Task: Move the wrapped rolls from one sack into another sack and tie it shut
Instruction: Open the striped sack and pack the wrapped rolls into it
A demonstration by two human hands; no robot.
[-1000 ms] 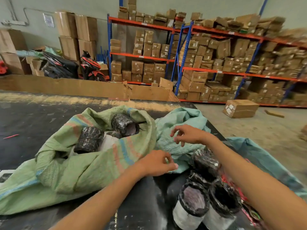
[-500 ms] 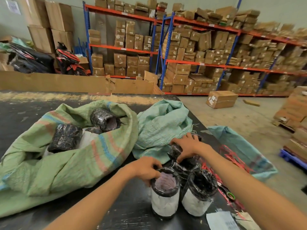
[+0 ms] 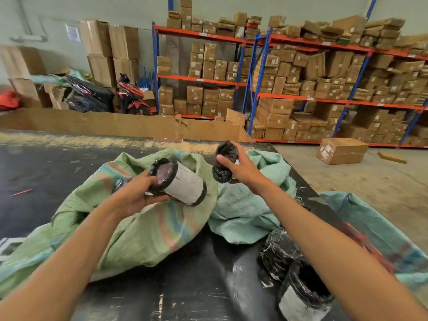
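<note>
Left hand: left hand [image 3: 136, 195] holds a wrapped roll [image 3: 179, 181] with a white body and black film over its ends; the grip is fingers and thumb curled round the near end, and the roll lies tilted above the mouth of the green sack.
Right hand: right hand [image 3: 240, 169] is raised over the far part of the surface, its grip closed round a smaller roll wrapped wholly in black [image 3: 225, 162], held roughly upright.
Green sack: green sack [image 3: 143, 230], woven, with pink and blue stripes, lies slumped on the black surface [image 3: 41, 172], mouth open toward the far side; a bit of another black-wrapped item [image 3: 119, 183] shows inside, just left of the left hand.
Teal sack: teal sack [image 3: 245, 209] lies crumpled beside the green one, to its right, below the right hand.
Remaining rolls: two more wrapped rolls [image 3: 298, 288] stand together at the near right of the surface, partly hidden by the right forearm.
Surroundings: another teal sack [image 3: 375, 230] with red cord [image 3: 361, 239] hangs off the right edge; beyond are shelving racks [image 3: 254, 89] packed with cardboard boxes, a lone box [image 3: 341, 150] on the floor, and a motorbike [image 3: 104, 96] at the back left.
</note>
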